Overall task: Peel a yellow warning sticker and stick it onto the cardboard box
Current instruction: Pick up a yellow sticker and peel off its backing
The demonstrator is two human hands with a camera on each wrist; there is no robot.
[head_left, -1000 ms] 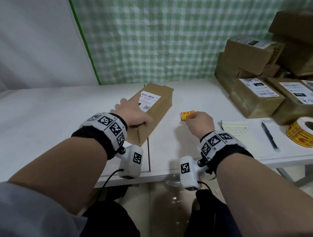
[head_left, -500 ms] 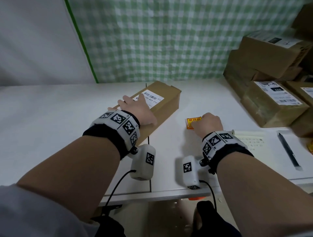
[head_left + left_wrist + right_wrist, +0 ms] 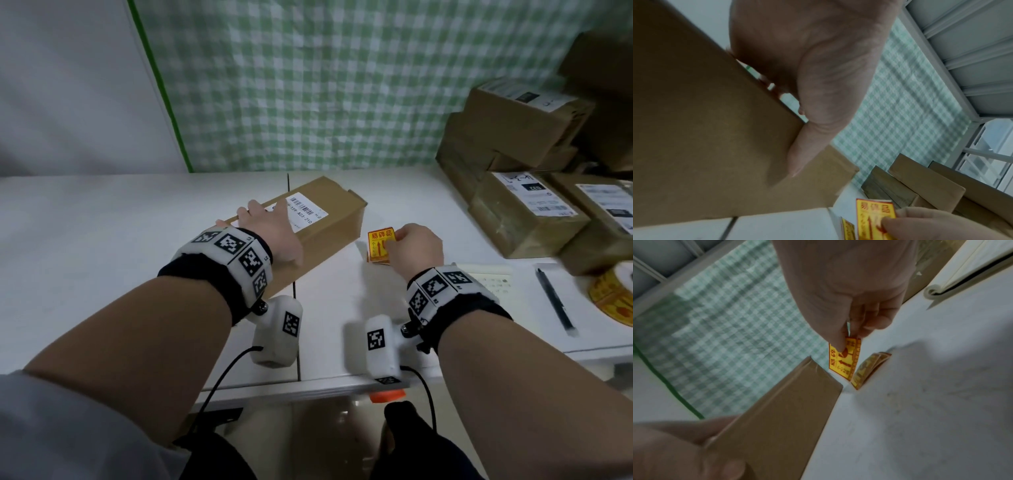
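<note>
A long cardboard box (image 3: 329,222) with a white shipping label lies on the white table (image 3: 102,240). My left hand (image 3: 274,233) holds the box, palm on top and thumb (image 3: 807,146) pressed down its near side (image 3: 705,129). Right of the box, my right hand (image 3: 414,246) pinches a yellow warning sticker (image 3: 380,241) by its edge. The sticker (image 3: 841,363) stands tilted up off the table. A second yellow piece (image 3: 867,369) lies flat under it. The left wrist view shows the sticker (image 3: 873,216) between the right hand's fingertips (image 3: 900,225).
Several labelled cardboard boxes (image 3: 524,212) are stacked at the right. In front of them lie a notepad (image 3: 489,284), a black pen (image 3: 555,301) and a roll of yellow stickers (image 3: 613,298). A green checked cloth (image 3: 342,85) hangs behind the table.
My right hand has raised the yellow sticker from lying flat on the table to standing tilted up. My left hand has stayed on the box.
</note>
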